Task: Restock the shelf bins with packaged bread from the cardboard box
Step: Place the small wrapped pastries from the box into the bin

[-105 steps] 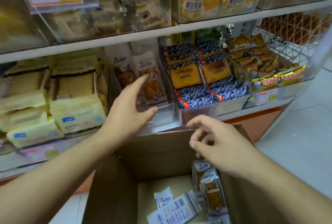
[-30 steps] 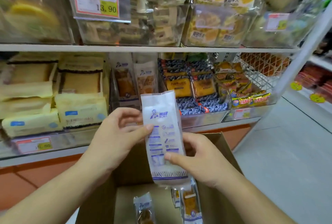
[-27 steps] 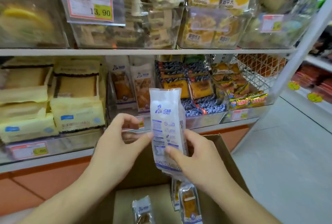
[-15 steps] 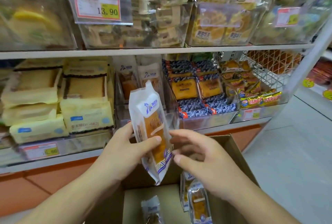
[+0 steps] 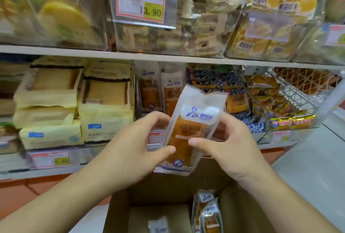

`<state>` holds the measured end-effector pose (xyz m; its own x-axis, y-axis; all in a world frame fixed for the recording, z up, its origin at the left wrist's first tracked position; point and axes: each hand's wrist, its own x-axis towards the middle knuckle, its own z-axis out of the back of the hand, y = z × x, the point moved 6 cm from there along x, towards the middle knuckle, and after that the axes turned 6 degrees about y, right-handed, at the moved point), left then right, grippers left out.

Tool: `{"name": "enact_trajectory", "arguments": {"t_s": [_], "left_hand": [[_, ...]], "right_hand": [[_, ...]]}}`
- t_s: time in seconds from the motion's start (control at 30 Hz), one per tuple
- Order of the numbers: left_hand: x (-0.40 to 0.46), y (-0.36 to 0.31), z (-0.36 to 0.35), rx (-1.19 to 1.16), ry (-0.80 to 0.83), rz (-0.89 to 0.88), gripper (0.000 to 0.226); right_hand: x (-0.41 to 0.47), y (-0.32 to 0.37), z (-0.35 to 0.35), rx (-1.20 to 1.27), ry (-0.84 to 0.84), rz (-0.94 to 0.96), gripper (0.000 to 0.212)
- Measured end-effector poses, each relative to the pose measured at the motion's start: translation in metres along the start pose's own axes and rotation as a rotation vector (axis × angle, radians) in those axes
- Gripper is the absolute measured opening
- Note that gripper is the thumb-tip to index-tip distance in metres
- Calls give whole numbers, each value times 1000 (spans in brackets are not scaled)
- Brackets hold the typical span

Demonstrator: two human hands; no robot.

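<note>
Step in hand: transfer to bin. The left hand (image 5: pixel 134 150) and right hand (image 5: pixel 229 145) form the grip, clamped on the white-and-clear plastic bread packet (image 5: pixel 188 131). Behind the grip stands the clear bin (image 5: pixel 158 102); below it, the brown cardboard box (image 5: pixel 168 191). Next: advance the packet upright into the bin.

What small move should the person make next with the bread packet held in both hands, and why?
Probably push the bread packet forward into the bin of matching packets. Both hands, left hand and right hand, hold it upright, logo forward, just in front.
</note>
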<state>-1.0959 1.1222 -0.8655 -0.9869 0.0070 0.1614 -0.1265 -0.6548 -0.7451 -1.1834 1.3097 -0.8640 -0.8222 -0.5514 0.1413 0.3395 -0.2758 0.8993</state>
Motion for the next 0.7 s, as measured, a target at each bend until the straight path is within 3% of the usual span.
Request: {"name": "enact_trajectory", "arguments": {"t_s": [0.1, 0.17, 0.23, 0.57, 0.7], "left_hand": [[5, 10, 36, 421, -99, 2, 64], [8, 24, 47, 566, -84, 89, 70], [8, 41, 48, 597, -43, 147, 74], [3, 64, 42, 653, -79, 50, 78], [8, 62, 43, 627, -107, 36, 78]], "right_hand": [[30, 9, 0, 0, -129, 72, 48], [53, 12, -4, -4, -172, 124, 45], [77, 14, -13, -27, -161, 160, 44], [173, -40, -78, -240, -77, 92, 46], [198, -47, -90, -465, -104, 168, 45]]}}
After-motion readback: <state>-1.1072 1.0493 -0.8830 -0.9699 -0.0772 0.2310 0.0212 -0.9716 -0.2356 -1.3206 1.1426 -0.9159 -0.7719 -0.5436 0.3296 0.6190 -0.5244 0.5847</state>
